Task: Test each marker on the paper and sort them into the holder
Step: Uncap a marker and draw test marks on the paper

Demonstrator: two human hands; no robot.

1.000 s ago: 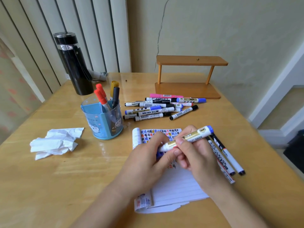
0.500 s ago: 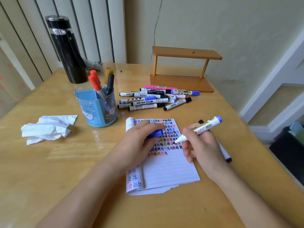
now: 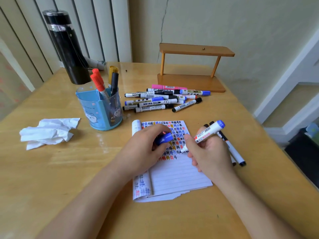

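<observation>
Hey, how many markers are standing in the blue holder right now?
4 in the blue holder: a front red marker, a rear red marker just behind it, a gold-capped marker at the back, a black marker before it. Shorter ones may be hidden.

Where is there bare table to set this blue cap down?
Bare: the table near left, between tissue and near edge; the far strip between holder and wooden shelf. Crowded: the marker pile beside the holder, and the loose markers right of the paper.
</observation>
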